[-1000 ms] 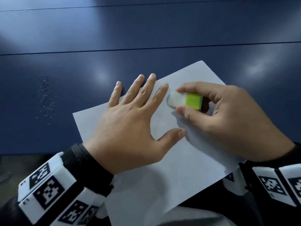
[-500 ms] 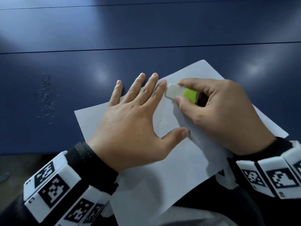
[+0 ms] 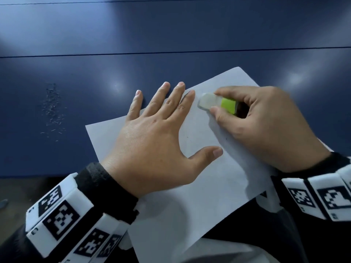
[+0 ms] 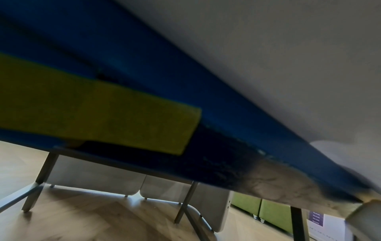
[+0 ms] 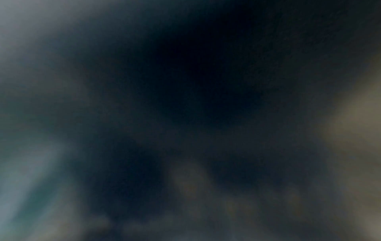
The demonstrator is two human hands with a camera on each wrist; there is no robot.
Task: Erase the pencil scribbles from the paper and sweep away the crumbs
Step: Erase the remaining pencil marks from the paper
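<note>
- My left hand [image 3: 152,141]: fingers spread flat, pressing the paper [image 3: 199,196].
- My right hand [image 3: 266,126]: pinching the eraser [image 3: 216,103], tip on paper.
- Crumbs [image 3: 53,111]: left, on table [image 3: 171,35].

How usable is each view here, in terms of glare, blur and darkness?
Head view: sharp on the left hand, paper and crumbs; slight motion blur on the right hand gripping the eraser; soft glare patches on the table. Left wrist: blurred, steeply tilted. Right wrist: dark, unreadable.
</note>
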